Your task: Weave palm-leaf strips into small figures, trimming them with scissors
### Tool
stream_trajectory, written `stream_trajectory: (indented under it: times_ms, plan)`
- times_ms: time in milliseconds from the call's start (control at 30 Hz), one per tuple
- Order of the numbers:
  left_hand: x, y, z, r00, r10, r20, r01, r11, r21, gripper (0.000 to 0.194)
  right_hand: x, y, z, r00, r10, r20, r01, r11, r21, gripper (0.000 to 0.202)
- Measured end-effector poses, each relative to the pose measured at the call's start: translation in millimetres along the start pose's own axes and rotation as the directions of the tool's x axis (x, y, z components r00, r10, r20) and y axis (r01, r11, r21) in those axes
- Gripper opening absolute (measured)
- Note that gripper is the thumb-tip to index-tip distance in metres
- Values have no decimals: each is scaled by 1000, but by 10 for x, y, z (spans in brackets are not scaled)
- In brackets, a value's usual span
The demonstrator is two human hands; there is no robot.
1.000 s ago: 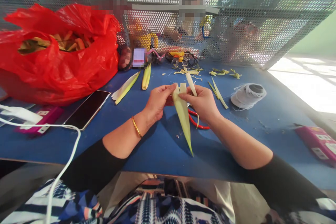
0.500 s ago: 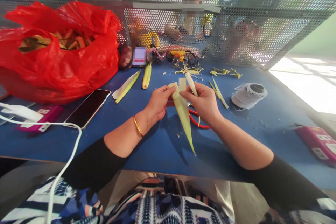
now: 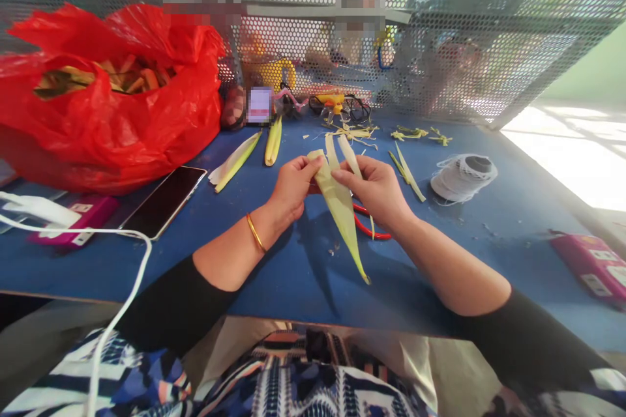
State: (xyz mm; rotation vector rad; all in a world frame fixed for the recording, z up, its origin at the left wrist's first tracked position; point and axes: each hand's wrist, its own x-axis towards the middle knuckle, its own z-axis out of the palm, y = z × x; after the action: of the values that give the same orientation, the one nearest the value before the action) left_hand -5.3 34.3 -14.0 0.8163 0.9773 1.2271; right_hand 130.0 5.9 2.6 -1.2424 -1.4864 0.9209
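Note:
My left hand [image 3: 292,187] pinches the wide end of a pale green corn husk [image 3: 341,208], whose pointed tip hangs down towards me. A strip torn partly down from the husk's upper edge runs to my right hand [image 3: 381,192], whose thumb and fingers grip it. Another narrow husk strip [image 3: 348,155] also sticks up from my right hand, and a thin tail shows below that hand. Red-handled scissors [image 3: 368,229] lie on the table beneath, mostly hidden by the husk and my right hand.
A red plastic bag [image 3: 161,124] stands at left, near a phone [image 3: 166,201] and a white cable [image 3: 139,273]. Husk pieces [image 3: 239,161], a thread spool [image 3: 462,179] and a pink power strip [image 3: 591,267] lie around. A perforated metal screen [image 3: 313,32] closes the back, with people behind it.
The strip at the husk's upper edge has been peeled further down and now stands longer between my hands. My left hand has shifted slightly left.

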Motion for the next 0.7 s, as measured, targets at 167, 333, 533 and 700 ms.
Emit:
stream_trajectory:
  times_ms: [167, 333, 533, 700]
  plan:
    - [3, 1, -13, 1000, 0, -10, -1, 999, -38, 21, 15, 73, 19, 997, 50, 55, -50, 999, -10, 20]
    - [-40, 12, 16, 991, -68, 112, 79, 993, -92, 19, 22, 108, 35, 997, -28, -71, 24, 998, -57, 21]
    - [-10, -5, 10, 997, -67, 40, 71, 994, -88, 19, -20, -11, 19, 979, -152, -133, 141, 986, -90, 22]
    - [59, -33, -30, 997, -58, -51, 54, 997, -62, 21, -78, -160, -41, 948, -262, -181, 255, 965, -59, 18]
